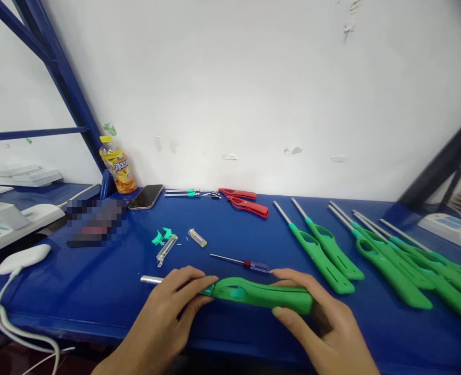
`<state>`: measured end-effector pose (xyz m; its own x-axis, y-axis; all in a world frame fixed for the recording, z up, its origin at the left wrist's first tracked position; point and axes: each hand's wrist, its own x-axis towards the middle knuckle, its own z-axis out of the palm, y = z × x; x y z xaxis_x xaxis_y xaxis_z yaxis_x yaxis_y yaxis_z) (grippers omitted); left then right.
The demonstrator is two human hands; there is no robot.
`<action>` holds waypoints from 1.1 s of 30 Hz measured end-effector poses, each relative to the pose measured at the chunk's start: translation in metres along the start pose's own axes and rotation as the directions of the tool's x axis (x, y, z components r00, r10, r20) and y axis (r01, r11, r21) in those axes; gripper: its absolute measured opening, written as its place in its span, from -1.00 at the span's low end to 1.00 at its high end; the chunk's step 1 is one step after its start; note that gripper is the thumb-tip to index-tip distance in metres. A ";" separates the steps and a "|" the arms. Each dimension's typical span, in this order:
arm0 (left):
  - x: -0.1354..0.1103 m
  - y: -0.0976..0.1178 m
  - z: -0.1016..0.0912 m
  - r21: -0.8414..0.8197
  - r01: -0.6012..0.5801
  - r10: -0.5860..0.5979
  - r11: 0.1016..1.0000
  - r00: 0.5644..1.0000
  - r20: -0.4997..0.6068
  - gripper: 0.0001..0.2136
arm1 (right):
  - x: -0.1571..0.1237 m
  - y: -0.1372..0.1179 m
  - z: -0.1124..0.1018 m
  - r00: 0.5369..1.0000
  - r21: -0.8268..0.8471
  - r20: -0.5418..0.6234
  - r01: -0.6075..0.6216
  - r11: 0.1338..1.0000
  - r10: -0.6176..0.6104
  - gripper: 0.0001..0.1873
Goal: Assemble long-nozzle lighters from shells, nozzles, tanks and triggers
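A green utility lighter (261,294) lies sideways between my two hands, above the front of the blue table. My left hand (171,307) is closed round its metal tube and teal collar, and the tube's tip sticks out to the left. The fingers and thumb of my right hand (320,317) grip the handle's right end. Just beyond the lighter rests a screwdriver (253,265) with a clear handle and red collar. Farther back lie two clear lighter fuel tanks, one (166,249) beside small teal plastic pieces (162,236), the other (197,237) to its right.
Several green lighters (324,250) lie at the right. Red handle shells (248,203) and metal tubes (191,193) lie by the wall. A phone (146,197), a drink bottle (117,165), a white device (23,259) with cables and a pixelated dark object (97,223) occupy the left.
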<state>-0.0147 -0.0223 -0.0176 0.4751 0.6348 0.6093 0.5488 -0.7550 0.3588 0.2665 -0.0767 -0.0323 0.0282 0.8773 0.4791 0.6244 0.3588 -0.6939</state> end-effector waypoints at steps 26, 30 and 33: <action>-0.002 -0.003 0.002 0.028 0.058 -0.058 0.998 0.998 -0.001 -0.80 | 0.005 -0.012 -0.010 0.993 0.142 0.088 -0.094 0.985 0.082 -0.81; -0.004 -0.002 0.002 0.049 0.059 -0.061 0.997 0.997 0.039 -0.75 | 0.004 -0.011 -0.009 0.993 0.135 0.091 -0.081 0.987 0.069 -0.82; -0.006 -0.002 0.003 0.065 0.044 -0.047 0.997 0.997 0.053 -0.71 | 0.004 -0.009 -0.008 0.994 0.120 0.087 -0.076 0.990 0.066 -0.82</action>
<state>-0.0168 -0.0240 -0.0240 0.4844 0.6777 0.5532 0.6130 -0.7141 0.3381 0.2675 -0.0786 -0.0196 0.0009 0.9235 0.3835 0.5226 0.3265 -0.7876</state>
